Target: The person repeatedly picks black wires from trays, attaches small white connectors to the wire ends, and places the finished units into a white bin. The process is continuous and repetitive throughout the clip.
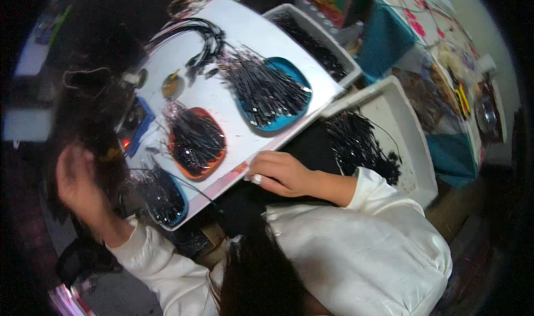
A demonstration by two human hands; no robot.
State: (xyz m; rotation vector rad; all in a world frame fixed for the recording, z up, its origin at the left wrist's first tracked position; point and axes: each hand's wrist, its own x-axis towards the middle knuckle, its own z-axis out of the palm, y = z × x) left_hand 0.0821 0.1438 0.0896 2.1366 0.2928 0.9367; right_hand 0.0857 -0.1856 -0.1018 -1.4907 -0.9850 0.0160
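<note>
My right hand [281, 174] rests at the near edge of the white table [245, 141], its fingers curled together. A small pale spot shows at the fingertips, and what it is cannot be made out. My left hand [78, 177] is raised off the table's left side, smeared by motion, so its fingers do not show clearly. Nearest to it is a blue tray [182, 205] of black cables [158, 193]. An orange tray [221, 154] with black cables [194, 141] lies between my hands. Farther back, a larger blue tray [292, 71] bears a fan of black cables [264, 90] with small connector ends.
White bins with black cables stand at the right [411, 121] and back right [350, 65]. Beyond them is a cloth-covered table [411, 18] with yellow-handled pliers [461, 100]. A round yellowish container [171, 86] and a blue-edged object [146, 118] sit at the left.
</note>
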